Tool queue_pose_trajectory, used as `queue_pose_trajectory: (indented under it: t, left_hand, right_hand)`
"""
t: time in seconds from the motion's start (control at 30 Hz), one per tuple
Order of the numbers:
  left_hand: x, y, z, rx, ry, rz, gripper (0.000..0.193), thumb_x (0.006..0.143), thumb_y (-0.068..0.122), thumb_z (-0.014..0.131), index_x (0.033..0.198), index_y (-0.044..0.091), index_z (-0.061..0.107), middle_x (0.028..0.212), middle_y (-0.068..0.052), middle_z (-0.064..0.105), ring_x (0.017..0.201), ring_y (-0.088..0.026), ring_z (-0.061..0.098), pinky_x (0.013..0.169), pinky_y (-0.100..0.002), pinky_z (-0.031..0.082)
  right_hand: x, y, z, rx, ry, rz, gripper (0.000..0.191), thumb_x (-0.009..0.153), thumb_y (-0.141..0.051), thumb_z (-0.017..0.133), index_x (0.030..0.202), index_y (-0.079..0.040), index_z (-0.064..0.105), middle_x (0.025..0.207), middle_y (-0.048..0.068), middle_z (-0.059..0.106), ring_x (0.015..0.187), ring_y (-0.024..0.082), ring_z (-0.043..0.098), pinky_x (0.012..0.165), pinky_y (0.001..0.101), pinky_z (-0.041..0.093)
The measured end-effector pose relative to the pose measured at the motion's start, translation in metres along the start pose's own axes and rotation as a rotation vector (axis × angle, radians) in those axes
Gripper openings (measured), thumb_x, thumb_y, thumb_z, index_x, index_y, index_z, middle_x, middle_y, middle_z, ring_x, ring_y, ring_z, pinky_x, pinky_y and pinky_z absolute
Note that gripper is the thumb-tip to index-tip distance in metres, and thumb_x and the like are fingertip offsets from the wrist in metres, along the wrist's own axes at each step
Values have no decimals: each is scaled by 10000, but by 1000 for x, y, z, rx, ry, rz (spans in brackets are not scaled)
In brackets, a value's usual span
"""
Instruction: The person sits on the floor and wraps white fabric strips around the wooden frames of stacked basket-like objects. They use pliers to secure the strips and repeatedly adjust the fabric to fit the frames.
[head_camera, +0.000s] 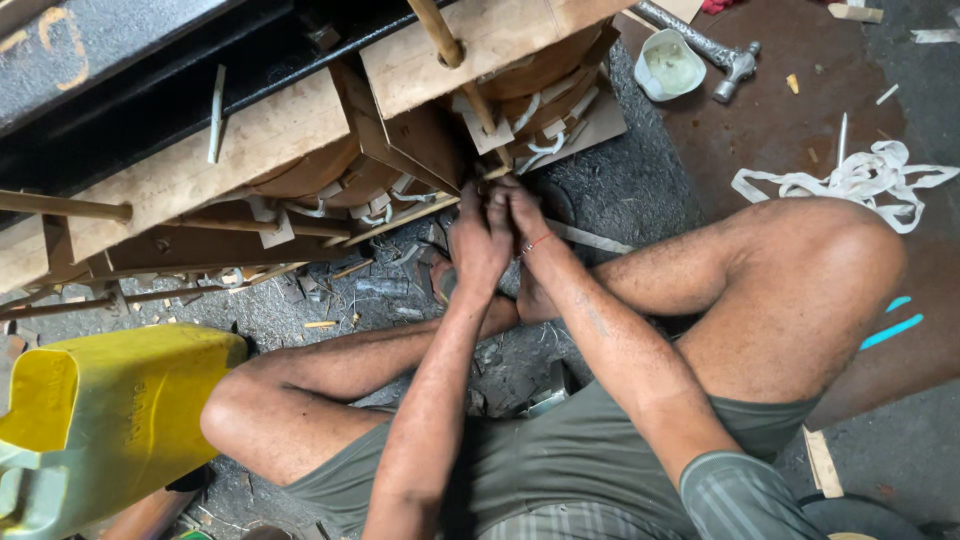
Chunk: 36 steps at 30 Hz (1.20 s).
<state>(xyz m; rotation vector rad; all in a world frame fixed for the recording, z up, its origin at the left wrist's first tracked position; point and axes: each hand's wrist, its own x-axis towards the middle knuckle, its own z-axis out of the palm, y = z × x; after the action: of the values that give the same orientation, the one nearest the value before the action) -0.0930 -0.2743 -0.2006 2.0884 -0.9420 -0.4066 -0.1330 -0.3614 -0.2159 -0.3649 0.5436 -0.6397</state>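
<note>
Both hands meet low at the wooden assembly's edge: left hand (482, 240) and right hand (522, 215) pinch closed on white tape (497, 172). Yellow jerrycan (95, 420) sits at the floor's left; hammer (700, 42) lies by a white cup (668, 65).

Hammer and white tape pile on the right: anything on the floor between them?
Head view: between the hammer and white tape pile lie only small wood chips on floor.

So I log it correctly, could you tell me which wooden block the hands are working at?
The right block, pierced by a stick; both hands meet beneath it.
</note>
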Motion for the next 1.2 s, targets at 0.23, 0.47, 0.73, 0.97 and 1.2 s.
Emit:
queue_pose_trajectory:
  t: [0.23,0.47,0.73,0.97,1.2]
  left_hand:
    - [22,0,25,53,163,2,312,981,284,620,1197,103,753,972,-251,732,894,-408,719,794,-475,567]
    - [-19,-50,-2,-471,459,-7,236,1011,89,649,1231,67,735,981,-114,707,844,-219,649,720,-315,552]
    - [56,-71,8,-1715,-2,-786,71,1038,133,516,973,107,528,631,-2,465,523,-154,420,489,-320,384]
    - [38,-50,-20,-2030,18,-555,311,836,104,509,1133,101,601,819,-49,543,620,-161,439,592,-317,386]
    - [54,-45,-28,-1990,-53,-529,253,940,291,580,1063,74,624,757,-37,544,610,-173,453,564,-330,395]
  right_hand:
    - [4,-4,-9,-30,7,9,152,990,-66,561,1111,-62,652,1009,12,672,924,134,635,843,281,547]
    - [-28,7,-20,-982,94,-508,364,874,25,682,1229,-7,610,1079,65,708,982,128,664,829,293,540]
    - [-37,35,6,-808,295,-446,190,997,-57,631,1170,-17,696,919,14,723,697,68,614,576,234,522]
    - [-22,36,11,-773,289,-265,242,983,-62,655,1215,6,672,838,49,689,611,67,575,527,220,486]
    - [-38,43,18,-817,303,-290,284,1006,-100,624,1278,-19,633,896,45,713,647,62,588,524,224,477]
